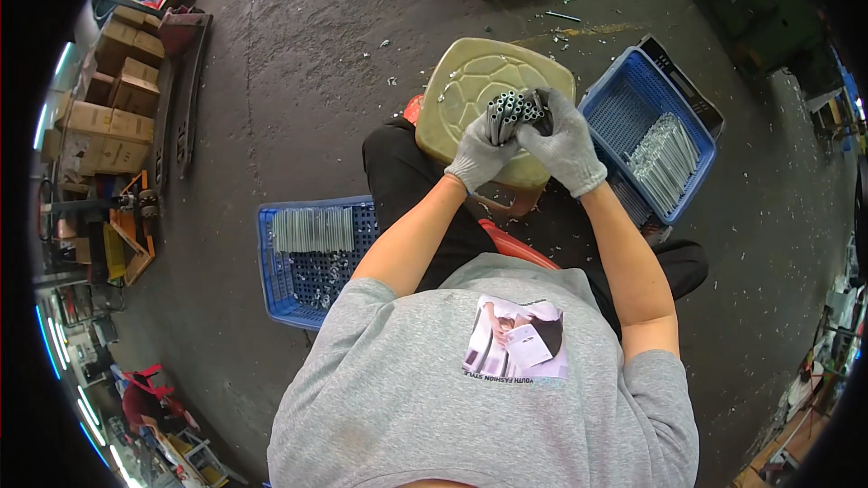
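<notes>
Holding tight, the left hand in a grey knit glove (477, 155) and the right hand in a grey knit glove (568, 146) are both wrapped around a bundle of thin silver metal tubes (514, 114). The bundle is kept upright over a yellow plastic stool seat (461, 81), just in front of the knees. The tubes look stiff, smooth and a bit slippery, so single ones could slide out; they are best gripped around the middle. A blue plastic basket with more tubes (312, 258) is set close on the left, and another blue plastic basket (653, 122) close on the right. Open grey floor (298, 81) is seen ahead.
</notes>
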